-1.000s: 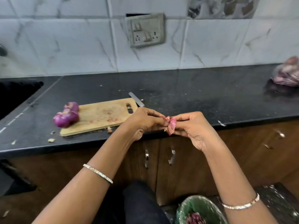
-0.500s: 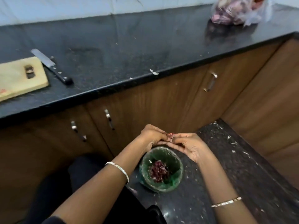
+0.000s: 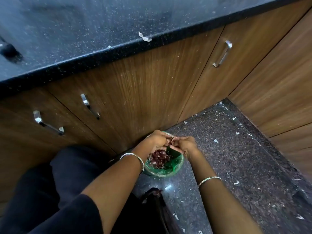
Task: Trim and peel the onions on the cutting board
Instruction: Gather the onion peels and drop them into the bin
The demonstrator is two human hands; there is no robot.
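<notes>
Both hands are low over a small bin lined with a green bag (image 3: 170,168) on the floor. My left hand (image 3: 157,140) and my right hand (image 3: 184,145) meet above the bin's rim, fingers curled, pinching a small reddish piece of onion skin (image 3: 172,140) between them. Purple-red onion peels (image 3: 159,157) lie heaped inside the bin. The cutting board and the onions are out of view.
Wooden cabinet doors with metal handles (image 3: 222,54) stand behind the bin. The black speckled counter edge (image 3: 101,53) runs above, with a scrap of peel (image 3: 144,37) on it. The knife handle (image 3: 8,50) shows at far left. Granite floor (image 3: 236,157) is littered with bits.
The hands dropped from counter height down to the bin on the floor, carrying the onion skin. My view tilted down, so the cutting board and onions left the frame.
</notes>
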